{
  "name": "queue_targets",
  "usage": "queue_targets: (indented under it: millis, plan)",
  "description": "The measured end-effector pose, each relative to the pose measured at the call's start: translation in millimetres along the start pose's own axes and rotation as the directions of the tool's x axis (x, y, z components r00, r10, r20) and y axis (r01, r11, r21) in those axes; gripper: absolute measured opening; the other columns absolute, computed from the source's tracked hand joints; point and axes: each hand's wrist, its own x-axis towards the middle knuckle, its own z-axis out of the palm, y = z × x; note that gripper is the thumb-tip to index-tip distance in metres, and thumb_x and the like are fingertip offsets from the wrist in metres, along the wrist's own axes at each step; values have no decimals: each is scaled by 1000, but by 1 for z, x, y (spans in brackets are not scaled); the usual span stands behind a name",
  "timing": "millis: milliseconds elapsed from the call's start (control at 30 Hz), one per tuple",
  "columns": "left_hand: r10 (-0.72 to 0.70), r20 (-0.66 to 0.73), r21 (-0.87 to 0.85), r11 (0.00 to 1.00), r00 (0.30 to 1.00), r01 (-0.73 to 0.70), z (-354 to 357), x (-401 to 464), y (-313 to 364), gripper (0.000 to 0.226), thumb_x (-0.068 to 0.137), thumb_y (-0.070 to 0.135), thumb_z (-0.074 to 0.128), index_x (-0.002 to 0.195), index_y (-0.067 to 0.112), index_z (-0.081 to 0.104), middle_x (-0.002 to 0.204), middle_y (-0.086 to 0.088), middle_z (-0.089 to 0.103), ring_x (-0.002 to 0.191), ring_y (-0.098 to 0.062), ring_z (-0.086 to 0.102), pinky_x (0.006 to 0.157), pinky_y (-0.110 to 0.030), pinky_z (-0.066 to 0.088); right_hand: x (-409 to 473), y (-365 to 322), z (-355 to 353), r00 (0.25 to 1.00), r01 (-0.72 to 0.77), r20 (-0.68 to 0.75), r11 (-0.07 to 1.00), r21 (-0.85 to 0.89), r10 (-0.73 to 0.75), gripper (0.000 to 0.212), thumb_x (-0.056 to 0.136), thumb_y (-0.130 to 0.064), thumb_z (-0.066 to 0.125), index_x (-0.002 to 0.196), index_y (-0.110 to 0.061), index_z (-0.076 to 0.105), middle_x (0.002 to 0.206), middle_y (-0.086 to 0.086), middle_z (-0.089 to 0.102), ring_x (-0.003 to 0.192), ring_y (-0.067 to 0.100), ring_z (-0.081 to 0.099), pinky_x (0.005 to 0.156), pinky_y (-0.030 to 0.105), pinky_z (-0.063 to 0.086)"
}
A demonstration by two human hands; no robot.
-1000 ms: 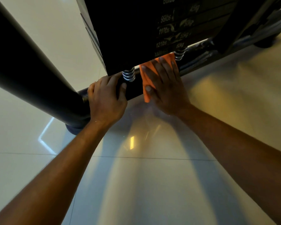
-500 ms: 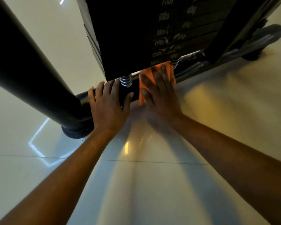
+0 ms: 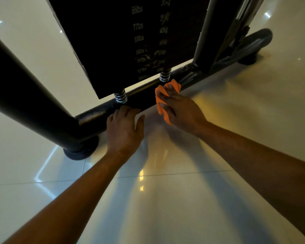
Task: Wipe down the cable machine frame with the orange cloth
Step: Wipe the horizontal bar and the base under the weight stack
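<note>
Since the earlier frame the right hand [image 3: 181, 110] has bunched the orange cloth [image 3: 163, 101] in its grip against the base bar [image 3: 95, 115]; the left hand [image 3: 124, 128] rests there, fingers relaxed.

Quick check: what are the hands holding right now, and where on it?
The right hand holds the orange cloth, bunched around its middle, against the base bar. The left hand holds nothing; its fingers rest on that bar.
</note>
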Motion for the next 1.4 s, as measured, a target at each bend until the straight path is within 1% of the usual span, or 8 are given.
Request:
queue_targets:
  millis: [233, 400, 533, 667, 833, 1033, 1200, 1400]
  plan:
    - [112, 53, -111, 988, 992, -106, 21, 34, 32, 41, 107, 41, 59, 138, 17, 67, 135, -6, 66, 126, -29, 61, 106, -47, 51, -24, 30, -19, 991, -130, -41, 991, -22, 129, 54, 115, -40, 45, 166, -25, 44, 178, 1, 30, 165, 23, 25, 105, 51, 56]
    - [158, 69, -31, 987, 985, -156, 39, 70, 40, 53, 105, 51, 55, 146, 17, 58, 146, -10, 60, 135, -35, 55, 115, -54, 42, -5, 55, -15, 987, -153, -53, 986, -73, 149, 64, 111, -51, 28, 171, -29, 31, 181, -3, 19, 167, 24, 19, 107, 54, 57]
    - [106, 39, 4, 994, 994, -106, 54, 91, 45, 55, 101, 37, 49, 148, 9, 52, 145, -15, 55, 132, -38, 53, 115, -55, 39, 16, 52, 2, 981, -151, -134, 987, -55, 143, 60, 116, -43, 33, 171, -21, 31, 180, 7, 20, 168, 31, 13, 114, 52, 49]
    - [53, 54, -23, 998, 997, -51, 69, 110, 47, 57, 102, 37, 38, 151, 10, 52, 152, -13, 54, 139, -37, 50, 121, -51, 31, 30, 54, 42, 980, -61, -197, 989, -134, 34, 59, 119, -37, 28, 168, -5, 33, 176, 24, 24, 164, 49, 14, 129, 70, 22]
    - [60, -5, 21, 998, 998, -60, 80, 114, 44, 58, 106, 47, 45, 156, 17, 51, 154, -6, 55, 140, -31, 51, 119, -44, 28, 38, 101, 36, 975, -30, -219, 966, -258, -28, 62, 117, -40, 36, 172, -12, 27, 178, 18, 22, 166, 44, 14, 130, 71, 11]
    - [65, -109, 136, 989, 992, -50, 94, 104, 48, 62, 111, 53, 44, 159, 13, 46, 155, -10, 55, 145, -32, 48, 124, -50, 28, 47, 97, 33, 950, -110, -303, 989, -97, 76, 56, 116, -35, 41, 167, -10, 40, 175, 22, 28, 165, 48, 14, 127, 74, 13]
    - [40, -159, 103, 994, 986, -23, 99, 103, 51, 54, 112, 43, 44, 157, 13, 49, 153, -10, 57, 144, -32, 49, 124, -50, 28, 57, 123, 8, 976, 166, -92, 946, -278, -198, 57, 117, -39, 39, 168, -16, 38, 174, 16, 33, 163, 42, 23, 132, 63, 15]
    - [15, -172, 48, 999, 985, -6, 98, 105, 53, 46, 111, 30, 46, 153, 14, 53, 150, -7, 60, 141, -30, 51, 123, -50, 31, 67, 109, 8, 980, 10, -189, 967, -255, -60, 52, 116, -38, 38, 161, -13, 49, 161, 17, 49, 154, 43, 40, 126, 63, 27]
